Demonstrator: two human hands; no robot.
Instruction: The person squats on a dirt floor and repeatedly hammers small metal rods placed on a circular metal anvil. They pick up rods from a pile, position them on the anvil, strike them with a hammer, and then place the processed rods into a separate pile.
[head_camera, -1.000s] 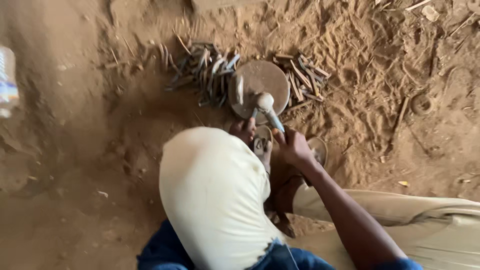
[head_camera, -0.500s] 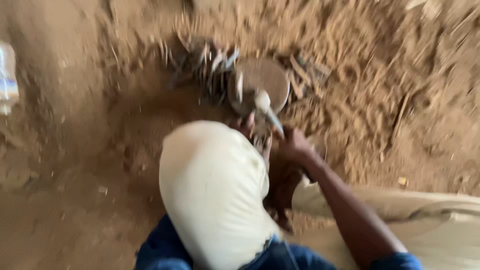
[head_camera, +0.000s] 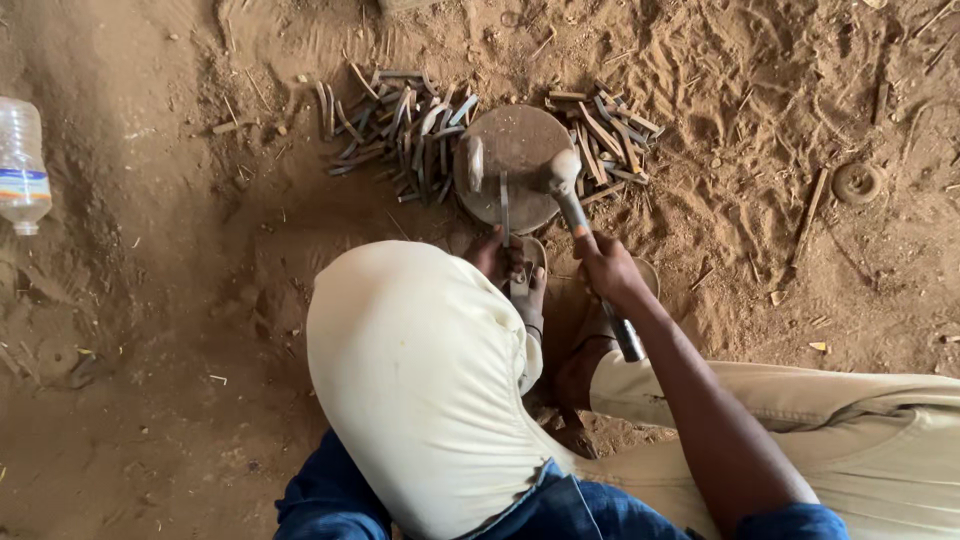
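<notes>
Since half a second ago the blur has cleared and the hammer has come down, its head now resting on the right part of the round metal block instead of hovering just below its edge. Largest in view is the sandy ground, brown and scuffed, with the person's raised knee in pale cream trousers filling the middle and the other leg stretched out to the right. Beyond the knee sits the round block, flat-topped and grey-brown, half sunk in the sand. On either side of it lie heaps of short bent metal strips, a wider pile on the left and a smaller one on the right. At the far left edge a clear plastic bottle lies on the ground, well apart from the work. The right hand is wrapped tight round the hammer's handle, about midway along it. The left hand, partly hidden behind the knee, pinches the near end of a thin metal strip that reaches up onto the block, just left of the hammer head.
</notes>
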